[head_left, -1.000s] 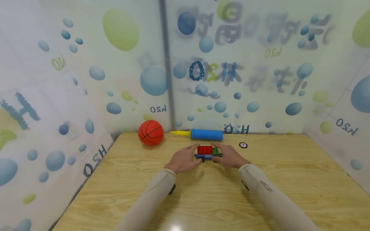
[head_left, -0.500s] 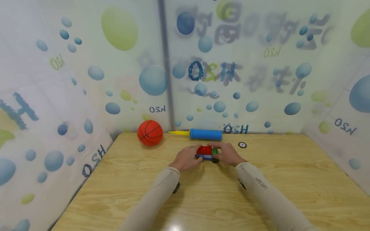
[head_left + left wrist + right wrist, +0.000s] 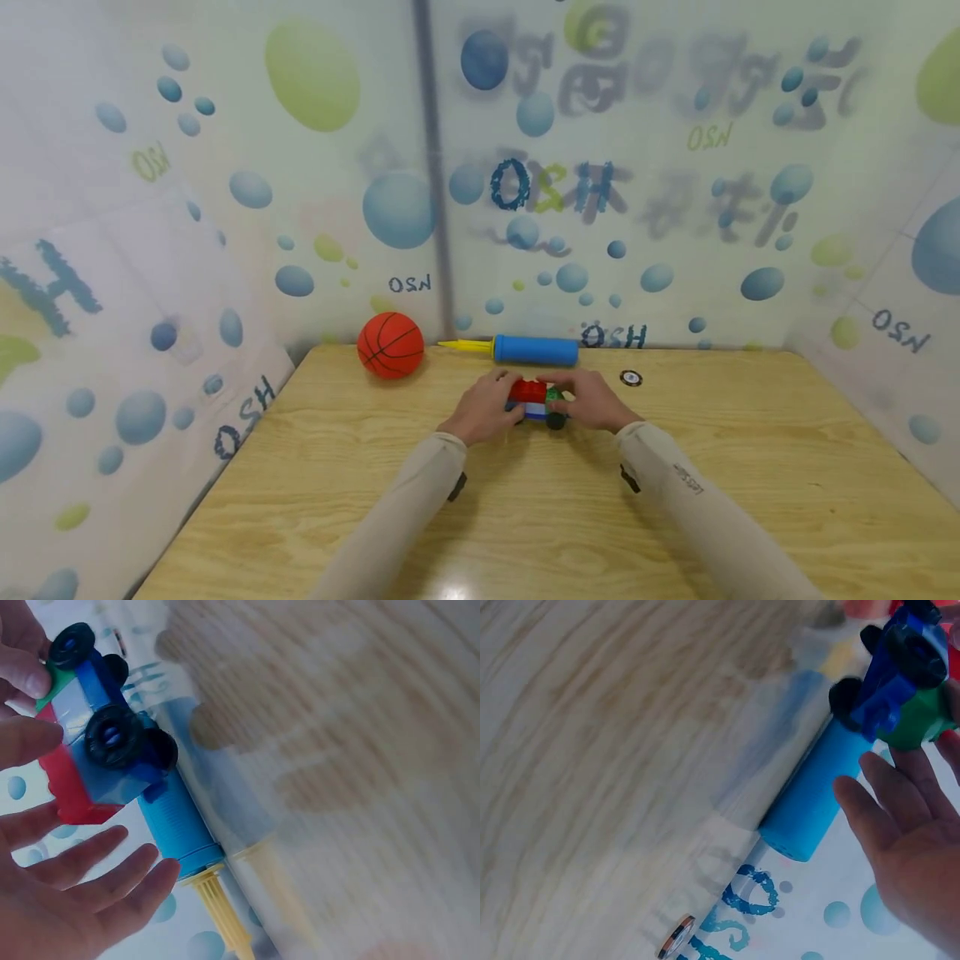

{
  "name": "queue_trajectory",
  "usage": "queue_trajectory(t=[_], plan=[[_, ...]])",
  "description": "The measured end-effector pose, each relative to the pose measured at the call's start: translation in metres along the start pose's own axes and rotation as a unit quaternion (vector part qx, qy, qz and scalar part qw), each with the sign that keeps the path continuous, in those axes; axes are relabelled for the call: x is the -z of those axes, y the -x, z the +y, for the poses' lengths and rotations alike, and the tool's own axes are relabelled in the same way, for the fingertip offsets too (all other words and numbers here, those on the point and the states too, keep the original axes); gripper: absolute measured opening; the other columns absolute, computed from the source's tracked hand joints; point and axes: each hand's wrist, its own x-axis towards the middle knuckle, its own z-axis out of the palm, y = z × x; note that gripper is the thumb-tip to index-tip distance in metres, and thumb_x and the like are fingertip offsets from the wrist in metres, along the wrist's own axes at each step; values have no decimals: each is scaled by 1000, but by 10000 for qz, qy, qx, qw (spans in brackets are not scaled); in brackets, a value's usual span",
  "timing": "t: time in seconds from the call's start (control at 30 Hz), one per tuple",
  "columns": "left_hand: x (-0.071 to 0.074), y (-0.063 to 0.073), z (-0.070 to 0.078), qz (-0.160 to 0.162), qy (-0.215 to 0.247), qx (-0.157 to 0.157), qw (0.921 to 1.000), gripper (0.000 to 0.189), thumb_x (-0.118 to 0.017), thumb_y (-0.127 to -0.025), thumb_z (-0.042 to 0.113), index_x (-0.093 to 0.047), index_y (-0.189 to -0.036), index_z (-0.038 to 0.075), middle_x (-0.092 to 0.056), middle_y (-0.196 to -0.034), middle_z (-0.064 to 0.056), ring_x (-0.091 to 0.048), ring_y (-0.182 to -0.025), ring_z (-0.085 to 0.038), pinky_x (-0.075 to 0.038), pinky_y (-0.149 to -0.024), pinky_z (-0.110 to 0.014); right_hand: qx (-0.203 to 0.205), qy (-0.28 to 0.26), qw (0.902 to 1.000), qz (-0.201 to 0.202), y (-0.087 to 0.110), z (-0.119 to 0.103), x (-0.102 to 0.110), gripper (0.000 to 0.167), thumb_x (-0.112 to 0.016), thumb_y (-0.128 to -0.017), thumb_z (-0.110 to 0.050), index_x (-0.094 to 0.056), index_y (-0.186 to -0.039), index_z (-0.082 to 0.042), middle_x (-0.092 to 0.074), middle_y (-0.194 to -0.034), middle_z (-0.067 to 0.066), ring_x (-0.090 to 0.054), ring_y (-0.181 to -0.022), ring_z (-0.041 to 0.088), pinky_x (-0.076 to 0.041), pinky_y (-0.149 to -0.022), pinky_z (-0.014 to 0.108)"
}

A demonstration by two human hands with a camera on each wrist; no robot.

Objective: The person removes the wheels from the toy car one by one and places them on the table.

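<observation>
A small toy block truck (image 3: 535,410) with a red load, green cab, blue chassis and black wheels is between the two hands in the head view. My left hand (image 3: 483,408) pinches its red rear end; in the left wrist view the thumb lies along the side of the red block (image 3: 71,791) while the other fingers spread out below. My right hand (image 3: 596,402) holds the front, with thumb and fingers around the green cab (image 3: 915,720). The truck's wheels (image 3: 112,736) show from the side and partly from beneath, and hand and truck overlap the pump in both wrist views.
Behind the truck, a blue hand pump (image 3: 536,350) with a yellow nozzle lies along the back wall. A red basketball (image 3: 391,345) stands to its left, and a round black-and-white chip (image 3: 631,378) lies to the right. Patterned walls enclose the wooden table (image 3: 540,517).
Both hands have shifted the truck slightly left and toward the head camera, tilting it so a front wheel shows. The left hand has moved right, closer around the rear end.
</observation>
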Motion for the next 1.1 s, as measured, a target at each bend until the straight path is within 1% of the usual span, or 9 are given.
queue_trajectory(t=[0.13,0.23,0.43,0.6,0.67,0.8,0.87,1.0,1.1], plan=[[6,1,3,24,172,-312,9994,48,-65,-97,31,-55,-140,13,-60,-139,-10,-58,-119,-26,-53,-103,-42,-63,-343,9991,-243,1,-3,4,45,-67,-95,-10,-59,-140,-11,-64,-138,15,-64,-124,35,-52,-103,52],[10,1,6,-111,429,-570,9974,46,-66,-97,30,-56,-139,13,-64,-134,-7,-60,-115,-22,-55,-99,-37,-142,-641,9971,-376,4,-6,9,45,-67,-96,-12,-58,-140,-11,-68,-132,15,-67,-119,34,-54,-100,51],[17,5,9,-555,1059,-1030,9875,44,-68,-96,26,-57,-137,15,-68,-126,-4,-63,-107,-16,-57,-91,-27,-137,-935,9944,-472,18,-18,19,47,-68,-95,-15,-55,-140,-8,-73,-117,14,-72,-107,28,-58,-93,48],[22,10,10,-622,1495,-1268,9786,42,-67,-96,25,-58,-137,20,-71,-113,-2,-64,-95,-12,-55,-80,-20,-87,-1112,9926,-471,22,-28,26,44,-66,-97,-18,-55,-138,-9,-73,-115,14,-72,-105,26,-57,-93,50],[22,10,11,-613,1631,-1322,9758,42,-67,-96,25,-58,-137,21,-71,-113,-2,-64,-95,-12,-55,-80,-20,-124,-1253,9909,-484,23,-30,29,43,-66,-97,-18,-55,-137,-8,-73,-115,15,-72,-104,26,-57,-92,49],[19,12,12,-683,1917,-1447,9683,44,-65,-98,28,-56,-140,22,-67,-127,-2,-63,-104,-12,-55,-86,-21,-261,-1560,9858,-570,25,-30,31,42,-65,-98,-19,-55,-137,-7,-72,-119,17,-72,-105,26,-57,-94,49],[17,12,13,-764,2092,-1468,9638,44,-63,-99,30,-55,-142,21,-66,-130,-3,-63,-105,-12,-55,-88,-22,-335,-1649,9839,-600,25,-30,32,41,-64,-98,-20,-55,-137,-7,-70,-122,18,-71,-108,27,-55,-97,51],[17,14,13,-842,2449,-1298,9571,44,-60,-101,29,-53,-144,20,-65,-127,-3,-64,-105,-13,-56,-96,-30,-448,-1611,9839,-630,26,-30,33,41,-59,-101,-28,-57,-138,-10,-67,-130,17,-67,-118,30,-52,-101,54],[18,16,9,-823,2672,-1120,9536,43,-60,-101,25,-54,-143,20,-65,-127,-4,-63,-107,-15,-54,-103,-38,-391,-1537,9856,-588,28,-30,33,42,-54,-104,-34,-57,-139,-10,-63,-137,16,-62,-126,34,-51,-103,55]])
